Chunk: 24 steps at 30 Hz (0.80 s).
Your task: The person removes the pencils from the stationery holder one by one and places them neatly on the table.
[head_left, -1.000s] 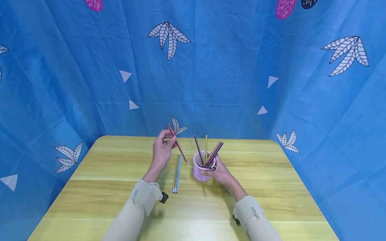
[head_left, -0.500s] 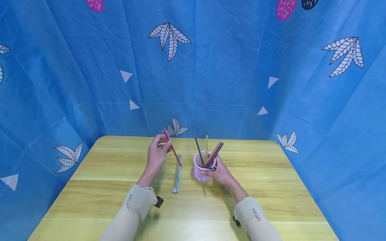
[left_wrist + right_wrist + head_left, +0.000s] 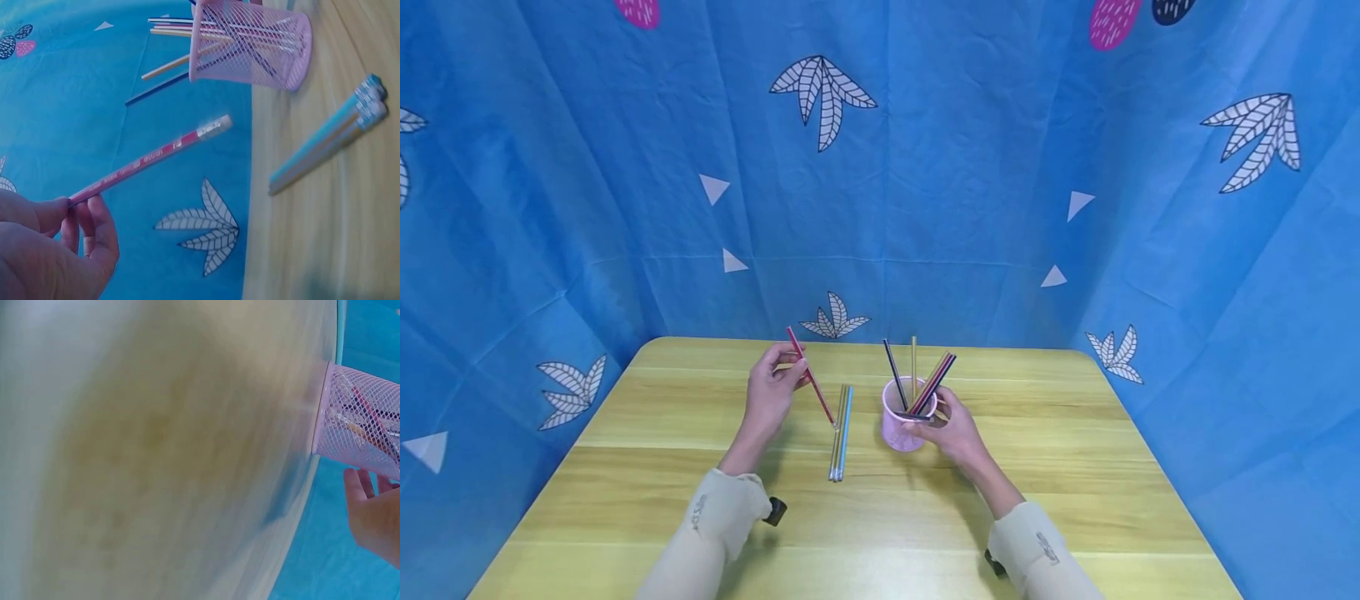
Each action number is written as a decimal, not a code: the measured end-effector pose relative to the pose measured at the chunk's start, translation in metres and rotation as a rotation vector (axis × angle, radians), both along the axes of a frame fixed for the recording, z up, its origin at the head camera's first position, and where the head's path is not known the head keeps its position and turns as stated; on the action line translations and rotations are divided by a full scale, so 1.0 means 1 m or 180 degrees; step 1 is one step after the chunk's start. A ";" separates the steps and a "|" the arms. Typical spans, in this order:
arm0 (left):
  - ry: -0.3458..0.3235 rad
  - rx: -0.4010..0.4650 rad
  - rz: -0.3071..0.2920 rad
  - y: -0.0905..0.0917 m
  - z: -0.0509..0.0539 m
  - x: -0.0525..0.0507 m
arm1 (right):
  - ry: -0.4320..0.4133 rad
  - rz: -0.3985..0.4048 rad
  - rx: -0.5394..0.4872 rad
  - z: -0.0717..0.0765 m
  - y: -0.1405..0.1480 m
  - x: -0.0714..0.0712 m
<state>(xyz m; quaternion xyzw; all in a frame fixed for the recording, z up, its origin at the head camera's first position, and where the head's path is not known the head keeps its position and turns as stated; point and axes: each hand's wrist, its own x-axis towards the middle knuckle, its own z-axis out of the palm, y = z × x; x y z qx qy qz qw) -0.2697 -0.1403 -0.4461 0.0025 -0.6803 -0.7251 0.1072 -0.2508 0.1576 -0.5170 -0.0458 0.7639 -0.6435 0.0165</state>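
My left hand (image 3: 769, 398) pinches a red pencil (image 3: 147, 159) between thumb and fingers, above the table's left-centre. The pencil slants, with its white eraser end (image 3: 215, 127) pointing down toward the table. A pink mesh pencil cup (image 3: 901, 437) stands upright at the centre, and several pencils (image 3: 934, 383) lean in it. My right hand (image 3: 961, 432) is at the cup's right side, thumb across the front and fingers near the rim. In the right wrist view only part of that hand shows, close against the mesh. Between the hands lie gold and blue pencils (image 3: 846, 433), side by side.
The wooden table (image 3: 647, 467) has a rounded far edge. Blue patterned cloth (image 3: 955, 200) hangs behind it and along both sides.
My left hand has moved left and a little nearer with the red pencil. The right hand has shifted slightly rightward at the cup, which has stayed in place.
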 end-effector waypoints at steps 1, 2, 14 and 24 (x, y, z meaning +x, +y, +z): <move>-0.0008 0.0004 -0.0017 -0.003 -0.001 0.001 | 0.0003 -0.0009 -0.0061 0.000 0.000 0.001; -0.0024 -0.0005 -0.0035 -0.005 -0.002 0.001 | 0.0013 -0.0018 -0.0106 0.000 0.001 0.001; -0.0293 -0.0259 -0.0240 -0.017 -0.008 0.001 | 0.0081 -0.0038 -0.0134 -0.003 0.003 0.003; -0.0531 -0.0207 -0.0471 -0.017 -0.028 -0.012 | 0.0017 -0.0072 -0.0115 -0.002 0.002 0.001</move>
